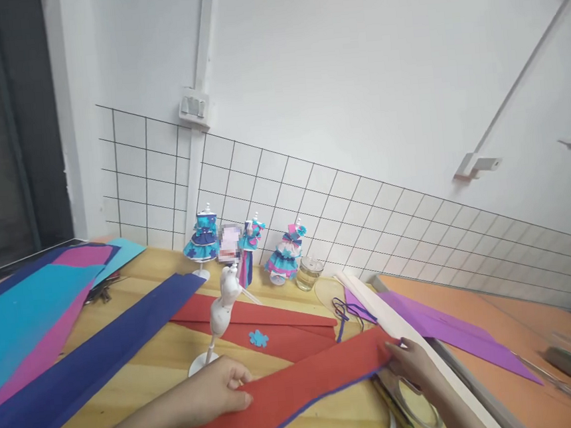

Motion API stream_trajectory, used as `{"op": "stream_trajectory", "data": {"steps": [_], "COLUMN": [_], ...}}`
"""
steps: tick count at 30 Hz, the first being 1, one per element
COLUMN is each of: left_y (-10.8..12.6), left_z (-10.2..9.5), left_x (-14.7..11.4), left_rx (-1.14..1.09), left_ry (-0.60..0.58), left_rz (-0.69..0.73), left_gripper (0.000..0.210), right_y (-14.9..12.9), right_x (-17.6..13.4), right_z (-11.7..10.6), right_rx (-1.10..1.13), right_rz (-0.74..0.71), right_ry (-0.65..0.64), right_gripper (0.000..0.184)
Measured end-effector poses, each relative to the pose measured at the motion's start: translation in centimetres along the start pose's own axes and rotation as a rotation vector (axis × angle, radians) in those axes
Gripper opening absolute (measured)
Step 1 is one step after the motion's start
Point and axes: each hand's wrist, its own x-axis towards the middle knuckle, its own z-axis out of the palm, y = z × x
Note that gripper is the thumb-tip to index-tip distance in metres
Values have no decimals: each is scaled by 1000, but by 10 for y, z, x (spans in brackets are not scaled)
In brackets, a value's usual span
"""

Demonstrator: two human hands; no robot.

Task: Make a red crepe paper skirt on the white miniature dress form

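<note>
A long red strip (305, 389) with a blue-purple lower edge slants across the front of the wooden table; paper or thin foam, I cannot tell which. My left hand (225, 387) pinches its upper edge left of the middle. At the strip's right end, my right hand (411, 361) grips the corner between thumb and fingers. Just behind my left hand stands a small white dress form (222, 303) on a round base. More red sheet pieces (254, 314) lie behind the strip, with a light blue flower cutout (258, 338) on them.
Three small dress forms in ruffled blue and pink outfits (202, 240) stand by the wall near a glass jar (309, 273). Dark blue (101, 343) and turquoise sheets (28, 310) cover the left. Scissors (419, 405) lie below my right hand. Purple sheets (456, 332) lie at right.
</note>
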Motion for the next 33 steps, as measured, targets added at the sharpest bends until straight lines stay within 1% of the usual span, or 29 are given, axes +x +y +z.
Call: {"op": "stream_trajectory", "data": {"steps": [2, 3, 4, 6, 7, 8, 9, 10, 12, 13, 14, 16, 20, 22, 25, 27, 30, 33], "left_y": [-7, -10, -12, -15, -17, -18, -20, -21, -24, -26, -27, -31, -34, -34, -29, -25, -20, -17], "left_z": [-1, 0, 0, 1, 2, 2, 2, 2, 0, -2, -4, -8, -14, -13, -7, -3, 0, -2], "left_x": [0, 0, 1, 3, 3, 3, 3, 2, -1, -4, -6, -12, -20, -21, -21, -19, -18, -22], "left_rx": [43, 66, 87, 122, 137, 148, 157, 164, 168, 165, 158, 133, 61, 33, 17, 13, 65, 119], "left_ry": [13, 18, 21, 20, 17, 18, 21, 30, 58, 75, 93, 123, 175, 203, 228, 232, 284, 337], "left_rz": [1, 3, 5, 8, 7, 5, 0, -6, -25, -38, -51, -76, -106, -113, -108, -79, -32, -28], "left_gripper": [14, 12, 12, 18, 20, 21, 21, 20, 20, 20, 20, 19, 12, 12, 11, 11, 10, 9], "right_y": [-6, -10, -15, -26, -33, -39, -46, -53, -63, -65, -66, -62, -45, -44, -57, -70, -81, -78], "right_x": [-4, -10, -18, -44, -59, -76, -92, -106, -124, -129, -130, -126, -113, -111, -115, -120, -125, -122], "right_z": [11, 20, 32, 60, 75, 89, 102, 113, 130, 136, 142, 150, 157, 157, 157, 161, 168, 172], "right_rx": [-152, -213, -256, -307, -317, -331, -385, -407, -435, -440, -442, -437, -475, -512, -510, -487, -472, -477], "right_rz": [-62, -98, -145, -232, -265, -297, -320, -320, -267, -257, -247, -244, -233, -211, -175, -196, -256, -300], "right_ry": [8, -11, -46, -192, -292, -452, -708, -896, -1091, -1149, -1176, -1190, -1127, -1099, -1122, -1188, -1267, -1244], "right_gripper": [22, 23, 30, 42, 41, 37, 35, 34, 30, 26, 21, 16, 11, 11, 27, 32, 16, 12]}}
